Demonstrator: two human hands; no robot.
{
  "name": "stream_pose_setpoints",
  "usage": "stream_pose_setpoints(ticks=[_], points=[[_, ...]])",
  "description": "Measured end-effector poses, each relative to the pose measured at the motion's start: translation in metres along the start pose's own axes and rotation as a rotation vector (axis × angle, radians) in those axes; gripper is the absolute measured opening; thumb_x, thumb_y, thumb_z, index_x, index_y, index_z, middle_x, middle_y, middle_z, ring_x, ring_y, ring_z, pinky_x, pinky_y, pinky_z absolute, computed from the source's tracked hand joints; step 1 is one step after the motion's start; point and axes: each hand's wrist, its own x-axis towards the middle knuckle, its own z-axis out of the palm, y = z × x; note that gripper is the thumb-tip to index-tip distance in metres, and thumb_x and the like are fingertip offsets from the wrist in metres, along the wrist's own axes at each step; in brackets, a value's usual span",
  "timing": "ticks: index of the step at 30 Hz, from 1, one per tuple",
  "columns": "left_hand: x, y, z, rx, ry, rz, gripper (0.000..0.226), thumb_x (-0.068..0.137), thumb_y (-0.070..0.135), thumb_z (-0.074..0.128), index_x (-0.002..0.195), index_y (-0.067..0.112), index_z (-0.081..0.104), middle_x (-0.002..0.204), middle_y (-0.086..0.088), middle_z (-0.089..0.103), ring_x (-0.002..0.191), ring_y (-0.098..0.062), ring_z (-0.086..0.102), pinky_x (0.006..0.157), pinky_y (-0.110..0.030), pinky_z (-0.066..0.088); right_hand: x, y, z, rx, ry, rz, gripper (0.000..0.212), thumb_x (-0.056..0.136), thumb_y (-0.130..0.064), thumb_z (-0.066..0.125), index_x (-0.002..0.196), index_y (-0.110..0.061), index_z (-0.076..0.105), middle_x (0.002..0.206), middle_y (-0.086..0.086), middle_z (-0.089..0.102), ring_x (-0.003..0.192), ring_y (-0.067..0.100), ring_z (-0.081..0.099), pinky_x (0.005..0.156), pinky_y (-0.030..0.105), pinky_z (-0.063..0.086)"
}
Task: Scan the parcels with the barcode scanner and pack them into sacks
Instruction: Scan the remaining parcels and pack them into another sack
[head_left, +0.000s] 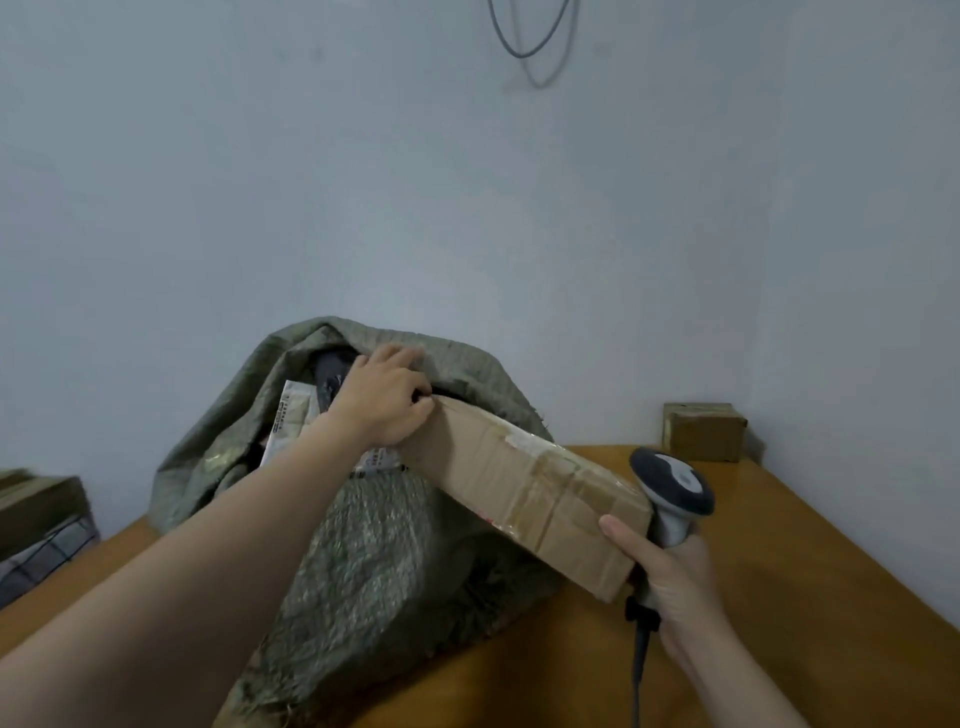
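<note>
While the left hand (382, 402) curls its fingers over the far end of the cardboard box (524, 493) at the mouth of the sack (363, 551) on the desk (789, 582), the right hand (672, 584) grips the scanner (672, 486), thumb against the box's near end.

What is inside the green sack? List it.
The sack mouth shows a white labelled parcel, a dark grey parcel and the far end of the long cardboard box, gripped by the left hand. Anything deeper is covered by fabric.
</note>
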Motion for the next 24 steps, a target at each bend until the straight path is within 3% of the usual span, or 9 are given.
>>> stream_pose_setpoints(ticks=[3,8,13,16,20,24], points=[[0.026,0.005,0.006,0.171,-0.125,0.077,0.049,0.101,0.041,0.042,0.146,0.029,0.056,0.169,0.006,0.025,0.154,-0.023,0.016,0.119,-0.051,0.023,0.009,0.000,-0.012,-0.027,0.010,-0.034,0.091,0.027,-0.056,0.101,0.107,-0.020,0.078,0.109,0.006,0.079,0.100,0.025,0.075,0.088,0.048,0.058],[0.053,0.017,-0.018,0.060,0.080,0.085,0.050,0.093,0.019,0.053,0.142,0.020,0.049,0.145,-0.002,0.055,0.127,-0.031,0.047,0.101,-0.048,0.042,0.017,-0.008,-0.013,-0.024,0.014,-0.098,0.081,0.039,-0.046,0.102,0.111,-0.021,0.076,0.111,0.005,0.078,0.102,0.025,0.075,0.085,0.045,0.058],[0.063,0.023,-0.043,0.031,0.191,0.098,0.058,0.090,0.009,0.056,0.146,0.020,0.045,0.139,-0.002,0.057,0.115,-0.030,0.051,0.085,-0.043,0.048,0.026,-0.007,-0.003,-0.017,0.165,-0.134,0.081,0.047,-0.042,0.097,0.119,-0.016,0.071,0.110,0.002,0.078,0.104,0.024,0.074,0.092,0.051,0.058],[0.062,0.028,-0.053,0.067,0.219,0.101,0.060,0.091,0.011,0.062,0.147,0.020,0.044,0.138,-0.001,0.057,0.115,-0.029,0.051,0.079,-0.040,0.047,0.030,-0.011,0.010,-0.112,0.215,-0.127,0.092,0.043,-0.055,0.098,0.121,-0.018,0.067,0.110,-0.003,0.077,0.104,0.018,0.073,0.093,0.051,0.059],[0.058,0.034,-0.056,0.022,0.235,0.074,0.060,0.093,0.011,0.063,0.148,0.021,0.042,0.139,0.000,0.055,0.115,-0.028,0.051,0.075,-0.040,0.046,0.030,-0.021,0.042,-0.229,0.224,-0.172,0.088,0.045,-0.059,0.094,0.116,-0.017,0.064,0.107,-0.006,0.074,0.098,0.013,0.071,0.081,0.038,0.060],[0.051,0.043,-0.048,-0.039,0.264,0.108,0.058,0.095,0.003,0.050,0.149,0.022,0.042,0.142,0.001,0.055,0.115,-0.029,0.052,0.078,-0.042,0.048,0.033,-0.041,0.078,-0.350,0.323,-0.269,0.076,0.064,-0.032,0.096,0.120,-0.027,0.044,0.105,-0.016,0.057,0.092,0.003,0.058,0.072,0.016,0.043]])
